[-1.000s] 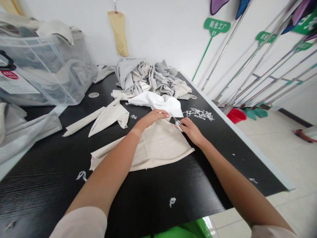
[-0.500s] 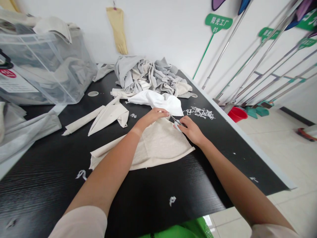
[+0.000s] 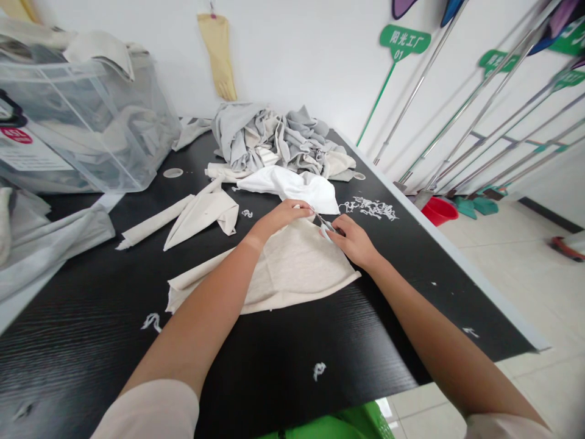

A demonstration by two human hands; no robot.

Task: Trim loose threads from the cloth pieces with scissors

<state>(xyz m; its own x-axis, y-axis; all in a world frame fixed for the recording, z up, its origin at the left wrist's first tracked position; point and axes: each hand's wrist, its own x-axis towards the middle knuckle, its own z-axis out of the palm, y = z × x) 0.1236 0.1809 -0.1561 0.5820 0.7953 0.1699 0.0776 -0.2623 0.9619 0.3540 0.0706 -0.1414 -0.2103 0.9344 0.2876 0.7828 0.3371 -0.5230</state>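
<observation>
A beige piece of fabric (image 3: 297, 262) lies spread on the black table (image 3: 283, 366), with rolled edges at its left and front. My left hand (image 3: 287, 214) pinches its far corner between thumb and fingers. Closed around the handles of a pair of scissors (image 3: 326, 228), my right hand (image 3: 354, 239) is at the fabric's upper right edge. The scissor blades point toward my left fingertips and meet the cloth there; whether they are parted is too small to tell. Just beyond my hands lies a white cloth (image 3: 292, 186).
Thread scraps (image 3: 372, 208) lie right of the white cloth. A heap of grey and beige cloths (image 3: 278, 137) sits at the back. Folded beige pieces (image 3: 203, 213) and a clear plastic bin (image 3: 91, 134) are on the left. Long-handled tools (image 3: 425, 91) lean on the wall at right.
Both hands, the scissors and the beige fabric stay in nearly the same place. The whole view has shifted very slightly.
</observation>
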